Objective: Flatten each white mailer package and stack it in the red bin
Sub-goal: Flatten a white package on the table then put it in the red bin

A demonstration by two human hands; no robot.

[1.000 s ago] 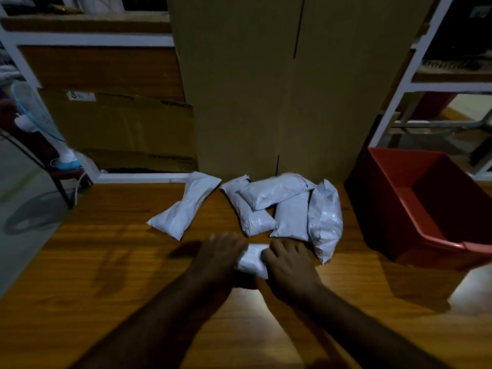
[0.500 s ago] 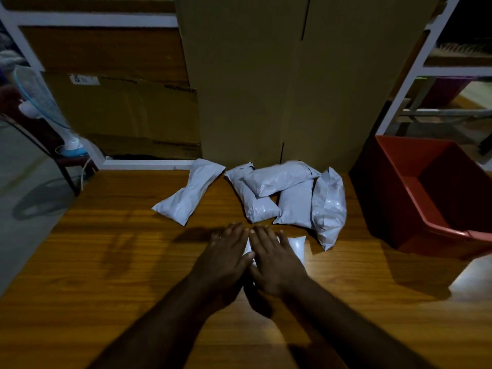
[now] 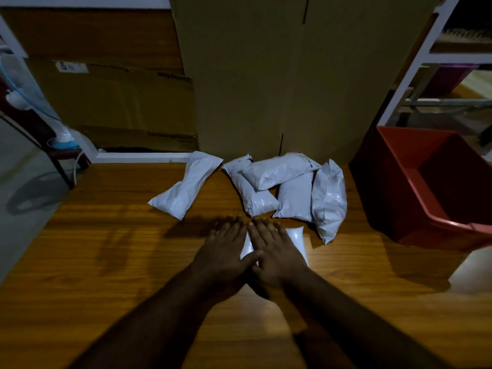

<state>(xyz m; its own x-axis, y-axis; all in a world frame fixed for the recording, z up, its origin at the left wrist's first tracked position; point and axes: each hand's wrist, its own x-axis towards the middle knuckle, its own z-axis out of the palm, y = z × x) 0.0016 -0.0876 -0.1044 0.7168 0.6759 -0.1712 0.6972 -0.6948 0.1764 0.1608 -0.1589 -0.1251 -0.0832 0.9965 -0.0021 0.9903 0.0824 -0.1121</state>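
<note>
A small white mailer lies on the wooden table, mostly hidden under my palms. My left hand and my right hand lie flat on it side by side, fingers stretched out, pressing down. Behind them sits a heap of several puffy white mailers, and one more white mailer lies apart to the left. The red bin stands at the table's right end; the part of its inside that shows holds nothing.
A tall cardboard sheet and a cardboard box stand behind the table. White shelving rises behind the bin. A small fan sits on a stool at far left, beyond the table's left edge.
My hands went from gripping the small mailer at its ends to lying flat on top of it with fingers spread. The mailer now lies lower and wider under the palms.
</note>
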